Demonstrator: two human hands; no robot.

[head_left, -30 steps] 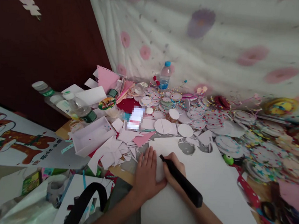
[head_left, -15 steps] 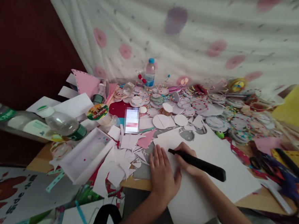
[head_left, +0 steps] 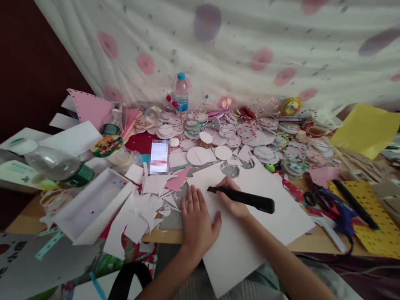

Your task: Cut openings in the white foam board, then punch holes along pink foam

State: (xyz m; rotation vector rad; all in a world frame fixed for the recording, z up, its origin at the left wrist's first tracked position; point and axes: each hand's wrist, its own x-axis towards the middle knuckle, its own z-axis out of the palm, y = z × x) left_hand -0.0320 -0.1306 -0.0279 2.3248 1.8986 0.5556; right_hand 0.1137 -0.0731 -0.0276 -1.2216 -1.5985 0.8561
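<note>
While the left hand (head_left: pixel 198 225) lies flat on a white sheet (head_left: pixel 281 210), lower centre of the head view, the right hand (head_left: pixel 233 202), near but apart, is closed round a black pen-shaped tool (head_left: pixel 256 202). Left: white box (head_left: pixel 101 223), topless. Upper centre: blue-capped bottle (head_left: pixel 181 94). Lower right: yellow dotted sheet (head_left: pixel 391 229).

Our view now swings further right: a plain yellow sheet (head_left: pixel 366 129) comes whole into the upper right, while the clear plastic blue-capped bottle (head_left: pixel 180 98) slides left of centre. Our right hand (head_left: pixel 236 209) now holds the long black knife-like tool (head_left: pixel 253 201) nearer level, and the large white paper sheet (head_left: pixel 286 213) is turned, one corner showing at lower centre.
</note>
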